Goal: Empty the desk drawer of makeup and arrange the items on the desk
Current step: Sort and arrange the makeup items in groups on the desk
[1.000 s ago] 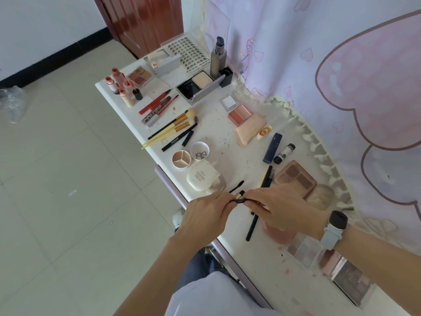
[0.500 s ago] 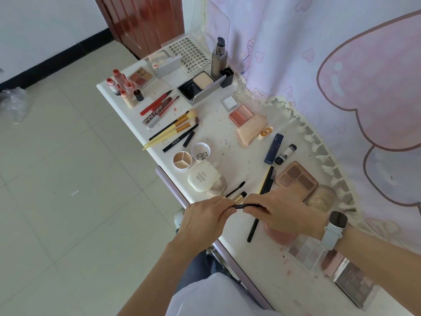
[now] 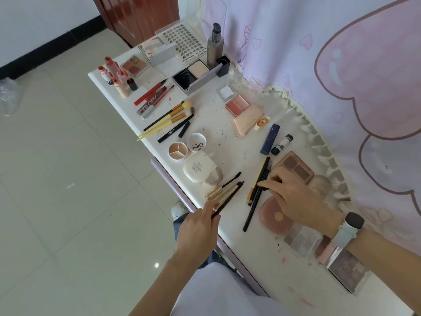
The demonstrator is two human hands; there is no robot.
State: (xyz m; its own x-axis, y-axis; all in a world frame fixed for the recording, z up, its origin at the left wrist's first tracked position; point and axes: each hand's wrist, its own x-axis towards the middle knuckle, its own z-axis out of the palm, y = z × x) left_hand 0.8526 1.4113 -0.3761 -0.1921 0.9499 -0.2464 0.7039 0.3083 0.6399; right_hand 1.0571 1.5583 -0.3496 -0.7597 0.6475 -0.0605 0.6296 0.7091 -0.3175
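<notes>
The white desk [image 3: 239, 142] is being used as a display surface, with makeup laid out over nearly all of it, apparently so that each piece can be seen. The drawer itself is not being shown plainly; only a mauve edge is visible under the desk front, just beyond the left hand.

The right hand [image 3: 296, 197] is being held low over the desk with its fingers extended and loosely together, the fingertips being pressed on a bundle of dark pencils [image 3: 257, 192], probably to straighten them into a neat row. A pink compact [image 3: 274, 216] is lying just under the palm, and a brown eyeshadow palette [image 3: 296, 167] just beyond the knuckles.

The left hand [image 3: 198, 226] is being kept at the desk's near edge, a thin black brush [image 3: 227, 197] being pinched at its tail between fingers and thumb, seemingly so it can be lined up beside the gold tubes [image 3: 218, 192] touching it just ahead of the fingertips.

Judged from the layout, arranging is being finished rather than begun.
</notes>
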